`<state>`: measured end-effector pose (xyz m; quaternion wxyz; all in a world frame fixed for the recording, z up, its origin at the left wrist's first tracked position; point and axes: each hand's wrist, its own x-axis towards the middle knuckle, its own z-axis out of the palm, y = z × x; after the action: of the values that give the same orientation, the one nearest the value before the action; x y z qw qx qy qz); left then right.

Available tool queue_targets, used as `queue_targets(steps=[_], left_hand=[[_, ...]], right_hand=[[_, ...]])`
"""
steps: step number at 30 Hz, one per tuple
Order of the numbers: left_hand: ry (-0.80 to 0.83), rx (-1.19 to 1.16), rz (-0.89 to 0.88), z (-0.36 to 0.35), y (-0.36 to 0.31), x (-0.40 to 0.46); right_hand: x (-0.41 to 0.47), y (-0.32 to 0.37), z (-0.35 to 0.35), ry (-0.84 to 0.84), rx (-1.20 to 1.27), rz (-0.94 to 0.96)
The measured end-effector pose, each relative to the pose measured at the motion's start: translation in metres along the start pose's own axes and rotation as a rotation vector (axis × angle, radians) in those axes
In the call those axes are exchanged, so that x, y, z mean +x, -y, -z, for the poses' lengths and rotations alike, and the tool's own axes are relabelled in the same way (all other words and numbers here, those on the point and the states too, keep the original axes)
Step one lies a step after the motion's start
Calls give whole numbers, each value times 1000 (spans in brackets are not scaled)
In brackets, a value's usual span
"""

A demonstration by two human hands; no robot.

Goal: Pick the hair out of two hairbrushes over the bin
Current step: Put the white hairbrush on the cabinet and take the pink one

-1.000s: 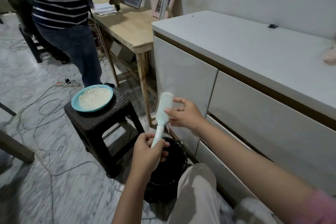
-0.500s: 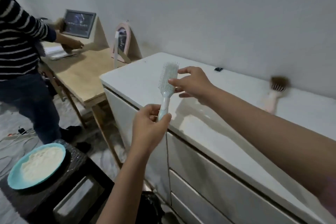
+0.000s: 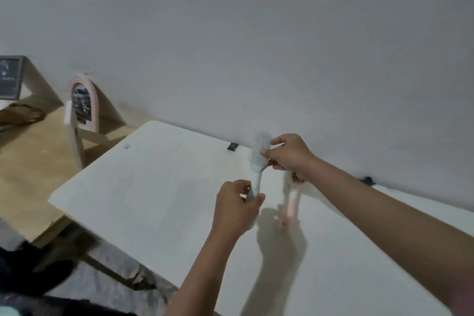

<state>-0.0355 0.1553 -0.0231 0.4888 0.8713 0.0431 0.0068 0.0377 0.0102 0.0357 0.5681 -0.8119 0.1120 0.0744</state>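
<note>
Hands [image 3: 237, 206] carried mint brush [image 3: 259, 161] above, seemingly, cabinet top [image 3: 154, 187].

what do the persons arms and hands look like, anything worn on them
Both forearms are bare up to the frame's edge. The left hand and right hand wear no gloves. No rings, watch or bracelet can be seen, though the picture is a little blurred.

Head camera, single wide-angle view, facing forward and down

It looks from above over the white tabletop [image 3: 159, 202] toward the bare wall [image 3: 256, 33] at 12 o'clock, close enough that both forearms enter from 5 and 6 o'clock; a wooden desk [image 3: 33, 161] lies at 9 o'clock. No second view shares the scene.
</note>
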Motion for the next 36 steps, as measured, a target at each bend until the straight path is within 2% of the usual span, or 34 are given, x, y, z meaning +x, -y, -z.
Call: queue_targets(steps=[6,12,21,26,29,32,36], left_hand=[[77,163,28,-28,-3,20],[125,285,14,-40,16,46],[189,281,9,-43,31,68],[213,301,24,-42,34,69],[208,287,41,-41,30,69],[160,270,49,-41,29,66],[86,176,-21,-44,17,52]], right_hand=[[17,-19,7,-77,-6,-132],[34,-36,-22,-165,143,-219],[44,-43,-37,-279,174,-255],[51,-46,-42,-219,84,-234],[47,-42,-40,-249,45,-204],[38,-40,-29,-328,0,-84],[23,-46,3,-531,-71,15]])
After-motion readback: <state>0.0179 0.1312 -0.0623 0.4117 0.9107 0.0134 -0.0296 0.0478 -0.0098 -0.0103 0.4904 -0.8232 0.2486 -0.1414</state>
